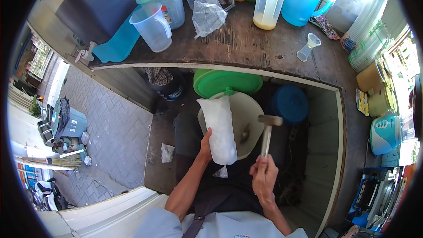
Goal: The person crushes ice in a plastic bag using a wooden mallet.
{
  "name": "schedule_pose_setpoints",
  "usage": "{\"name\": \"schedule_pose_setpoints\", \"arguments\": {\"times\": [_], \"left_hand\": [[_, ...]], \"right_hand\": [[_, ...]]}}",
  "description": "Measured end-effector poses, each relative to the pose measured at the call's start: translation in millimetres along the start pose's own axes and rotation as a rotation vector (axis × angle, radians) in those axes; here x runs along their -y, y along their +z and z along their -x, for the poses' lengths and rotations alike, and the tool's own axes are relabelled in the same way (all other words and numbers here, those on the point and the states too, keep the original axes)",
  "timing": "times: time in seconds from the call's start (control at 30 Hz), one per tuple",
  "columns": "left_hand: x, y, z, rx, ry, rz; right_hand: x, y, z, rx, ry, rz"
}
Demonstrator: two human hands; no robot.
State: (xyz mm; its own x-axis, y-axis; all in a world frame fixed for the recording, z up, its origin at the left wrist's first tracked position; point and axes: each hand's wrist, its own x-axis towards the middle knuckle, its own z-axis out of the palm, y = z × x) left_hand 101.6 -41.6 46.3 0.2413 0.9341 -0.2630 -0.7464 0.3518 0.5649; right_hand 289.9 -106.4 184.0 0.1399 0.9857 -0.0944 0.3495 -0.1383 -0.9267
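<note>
My left hand (pixel 206 146) is closed around the side of a long plastic bag of ice (pixel 221 132), white and frosty, its knotted end hanging toward me. The bag is held tilted over a pale bucket (pixel 255 143), which has something small and dark inside. In my right hand (pixel 265 175) is a hammer (pixel 266 139), gripped by its handle with the head up, just right of the bag and apart from it. Behind the bucket leans a round green lid (pixel 227 83).
A blue round container (pixel 291 104) stands right of the bucket, under the wooden counter (pixel 238 31). On the counter are a clear measuring jug (pixel 152 28), a crumpled plastic bag (pixel 209 13), a blue pitcher (pixel 302 0), a small clear cup (pixel 308 47) and a blender base (pixel 384 134).
</note>
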Motion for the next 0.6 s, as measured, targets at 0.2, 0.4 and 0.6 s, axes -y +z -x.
{"name": "schedule_pose_setpoints", "arguments": {"times": [0.2,0.4,0.6], "left_hand": [[22,-17,-21,-0.044,-0.071,0.067],[14,-26,-27,-0.127,-0.123,0.024],[9,-37,-29,-0.02,-0.194,0.03]], "right_hand": [[-39,20,12,-0.158,-0.376,-0.201],[-47,35,-14,0.183,0.038,0.045],[-15,34,-38,-0.204,0.061,-0.849]]}}
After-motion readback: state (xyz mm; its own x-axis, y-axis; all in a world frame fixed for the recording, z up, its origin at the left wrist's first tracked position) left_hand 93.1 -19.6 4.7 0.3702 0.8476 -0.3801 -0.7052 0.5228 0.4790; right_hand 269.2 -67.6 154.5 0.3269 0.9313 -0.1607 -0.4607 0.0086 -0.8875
